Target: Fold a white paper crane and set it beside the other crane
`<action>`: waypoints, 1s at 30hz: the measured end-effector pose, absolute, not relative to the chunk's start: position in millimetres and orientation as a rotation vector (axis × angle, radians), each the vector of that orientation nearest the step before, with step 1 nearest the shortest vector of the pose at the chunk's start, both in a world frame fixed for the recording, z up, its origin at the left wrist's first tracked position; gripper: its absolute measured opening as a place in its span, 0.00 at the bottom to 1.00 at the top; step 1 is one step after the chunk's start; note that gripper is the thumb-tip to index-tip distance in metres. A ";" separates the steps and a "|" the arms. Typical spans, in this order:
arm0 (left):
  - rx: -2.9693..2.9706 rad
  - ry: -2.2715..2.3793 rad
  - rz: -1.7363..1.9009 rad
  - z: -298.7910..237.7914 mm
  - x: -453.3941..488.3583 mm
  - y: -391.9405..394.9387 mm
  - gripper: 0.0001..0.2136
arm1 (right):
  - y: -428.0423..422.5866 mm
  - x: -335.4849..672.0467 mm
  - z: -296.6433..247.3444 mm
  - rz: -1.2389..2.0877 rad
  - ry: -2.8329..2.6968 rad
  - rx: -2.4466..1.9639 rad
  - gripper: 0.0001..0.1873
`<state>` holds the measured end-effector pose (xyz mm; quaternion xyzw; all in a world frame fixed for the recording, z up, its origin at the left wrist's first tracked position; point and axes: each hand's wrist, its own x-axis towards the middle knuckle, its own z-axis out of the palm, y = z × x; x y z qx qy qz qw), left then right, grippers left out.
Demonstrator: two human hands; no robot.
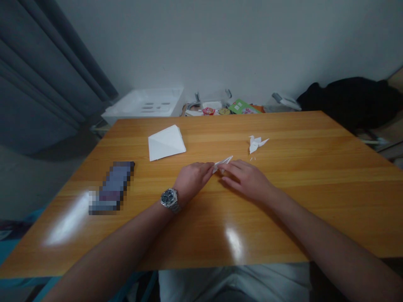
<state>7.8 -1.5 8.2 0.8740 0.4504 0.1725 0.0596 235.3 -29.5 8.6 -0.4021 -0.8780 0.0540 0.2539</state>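
A small piece of folded white paper (226,160) is held between my two hands, just above the middle of the wooden table (201,235). My left hand (193,178), with a metal watch at its wrist, pinches the paper's left end. From the other side, the fingers of my right hand (245,178) close on it, partly covering it. Beyond my right hand stands a folded paper crane (256,143), with tiny white scraps beside it. Farther left lies a stack of white paper sheets (166,142).
A dark phone (115,186), blurred out, lies at the table's left. Behind the far edge are a white plastic tray (151,102), a green packet (244,107) and small odds and ends. Black cloth (349,100) is heaped at the right. A grey curtain (47,63) hangs at the left.
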 end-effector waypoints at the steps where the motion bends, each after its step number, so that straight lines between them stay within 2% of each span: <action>1: 2.652 1.366 0.514 8.3 8.6 -1.9 0.14 | -29.6 233.9 8.0 0.158 -2.378 -1.121 0.15; 5: 2.654 1.363 0.501 9.0 11.3 -3.3 0.14 | -27.9 229.8 4.7 0.128 -2.380 -1.173 0.11; 9: 2.649 1.384 0.488 10.8 13.2 -5.2 0.14 | -24.8 227.3 1.6 0.051 -2.412 -1.151 0.12; 14: 2.610 1.489 0.479 15.5 14.1 -7.4 0.14 | -23.7 228.0 3.4 -0.110 -2.462 -1.192 0.07; 20: 2.543 1.574 0.483 22.0 12.0 -8.2 0.12 | -23.9 230.8 5.1 -0.170 -2.480 -1.150 0.08; 30: 2.527 1.419 0.578 15.3 14.5 -10.8 0.13 | -27.0 225.0 5.1 -0.120 -2.530 -1.082 0.10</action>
